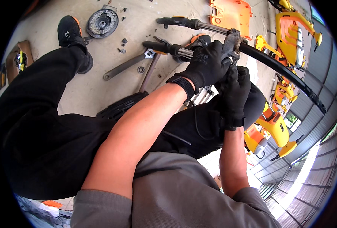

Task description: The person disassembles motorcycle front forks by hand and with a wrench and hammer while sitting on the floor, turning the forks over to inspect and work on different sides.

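While the left hand (206,64) curls its fingers against the front fork (232,42), seemingly to steady it, the right hand (235,86) bunches its own just nearer; what either grips, I cannot tell. Far and right of centre, the fork points its legs (213,27) left, its long axis slanting nearer rightward.

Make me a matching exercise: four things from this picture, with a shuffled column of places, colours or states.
1. Wrench
2. Disc
3. Panel
4. Left hand

A. Orange
B. Beside a small ring
C. Black-gloved, at the fork
D. Near the left shoe

Pairs: 1-B, 2-D, 3-A, 4-C.
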A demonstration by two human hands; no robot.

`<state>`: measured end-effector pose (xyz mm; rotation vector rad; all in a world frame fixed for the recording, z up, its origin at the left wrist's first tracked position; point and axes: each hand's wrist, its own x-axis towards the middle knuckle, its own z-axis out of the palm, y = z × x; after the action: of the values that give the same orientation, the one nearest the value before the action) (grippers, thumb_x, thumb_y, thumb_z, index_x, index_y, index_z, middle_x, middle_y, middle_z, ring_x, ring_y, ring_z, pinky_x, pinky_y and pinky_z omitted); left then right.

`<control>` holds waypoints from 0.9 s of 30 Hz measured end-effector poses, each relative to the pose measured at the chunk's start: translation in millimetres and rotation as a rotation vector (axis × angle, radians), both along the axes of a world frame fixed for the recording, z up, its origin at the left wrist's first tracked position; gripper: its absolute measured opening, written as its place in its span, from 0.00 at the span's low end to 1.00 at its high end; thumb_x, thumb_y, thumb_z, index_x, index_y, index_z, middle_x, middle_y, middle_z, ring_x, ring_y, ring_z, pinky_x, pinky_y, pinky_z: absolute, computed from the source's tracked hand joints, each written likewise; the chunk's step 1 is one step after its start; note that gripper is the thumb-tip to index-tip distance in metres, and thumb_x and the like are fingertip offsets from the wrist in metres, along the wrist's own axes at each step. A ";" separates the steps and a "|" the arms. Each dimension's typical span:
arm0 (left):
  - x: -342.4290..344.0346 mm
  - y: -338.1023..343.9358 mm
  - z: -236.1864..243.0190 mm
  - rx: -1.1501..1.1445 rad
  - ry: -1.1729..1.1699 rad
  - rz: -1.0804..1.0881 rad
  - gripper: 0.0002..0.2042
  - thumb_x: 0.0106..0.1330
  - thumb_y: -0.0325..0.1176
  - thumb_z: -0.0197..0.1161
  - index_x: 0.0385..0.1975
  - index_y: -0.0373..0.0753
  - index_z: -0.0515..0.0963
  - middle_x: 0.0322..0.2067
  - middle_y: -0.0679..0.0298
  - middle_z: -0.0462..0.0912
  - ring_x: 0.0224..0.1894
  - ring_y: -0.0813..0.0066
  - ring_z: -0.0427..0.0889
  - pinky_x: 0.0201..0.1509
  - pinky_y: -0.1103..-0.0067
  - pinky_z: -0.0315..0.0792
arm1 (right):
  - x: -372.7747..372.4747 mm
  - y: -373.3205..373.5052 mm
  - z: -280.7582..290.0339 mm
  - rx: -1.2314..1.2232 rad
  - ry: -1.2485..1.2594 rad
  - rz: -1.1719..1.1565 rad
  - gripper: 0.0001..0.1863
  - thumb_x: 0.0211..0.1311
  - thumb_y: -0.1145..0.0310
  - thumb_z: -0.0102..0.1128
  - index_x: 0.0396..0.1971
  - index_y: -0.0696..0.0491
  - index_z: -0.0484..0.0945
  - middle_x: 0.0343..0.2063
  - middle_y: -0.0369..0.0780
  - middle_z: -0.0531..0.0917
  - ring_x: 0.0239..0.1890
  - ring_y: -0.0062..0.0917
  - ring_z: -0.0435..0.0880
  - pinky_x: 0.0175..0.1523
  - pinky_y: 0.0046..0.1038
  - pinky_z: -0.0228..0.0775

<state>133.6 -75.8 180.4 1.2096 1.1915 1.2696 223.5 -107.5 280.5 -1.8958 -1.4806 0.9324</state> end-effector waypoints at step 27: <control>-17.5 -10.7 4.8 -0.029 -0.054 0.080 0.17 0.57 0.38 0.68 0.35 0.35 0.69 0.26 0.50 0.79 0.32 0.50 0.80 0.38 0.63 0.74 | 1.0 -14.7 38.3 -0.202 -0.027 0.071 0.16 0.71 0.66 0.53 0.52 0.58 0.77 0.28 0.32 0.79 0.25 0.09 0.71 0.26 0.14 0.60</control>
<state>116.1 -86.5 185.2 1.1093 1.2254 1.3315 224.5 -122.1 318.8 -2.0152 -1.5280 1.1306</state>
